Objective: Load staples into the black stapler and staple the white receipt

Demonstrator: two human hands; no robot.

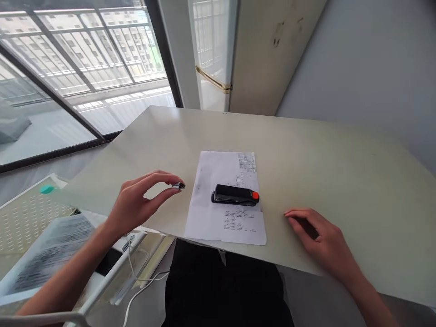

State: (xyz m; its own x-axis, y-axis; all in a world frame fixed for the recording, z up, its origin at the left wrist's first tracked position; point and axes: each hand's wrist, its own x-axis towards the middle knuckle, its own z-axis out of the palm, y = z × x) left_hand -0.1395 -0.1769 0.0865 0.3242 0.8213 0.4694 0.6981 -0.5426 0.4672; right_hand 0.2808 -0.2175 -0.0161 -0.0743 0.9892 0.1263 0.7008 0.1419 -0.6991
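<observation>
Between the thumb and fingertips of my left hand point(145, 200) is a short silver strip of staples point(178, 185), held just left of the papers. A black stapler point(235, 195) with an orange-red end lies closed across the printed sheets of paper point(207, 222). My right hand point(322, 240) rests on the table to the right of the papers, thumb and forefinger tips drawn together. Nothing shows in its fingers. Neither hand touches the stapler.
The pale table point(289, 159) has its front edge close to my lap. Left of it, lower down, stands a perforated white rack point(27, 222) with a plastic-wrapped printed bundle point(51, 254) and a white cable point(136, 290). A fridge point(214, 50) stands behind the table.
</observation>
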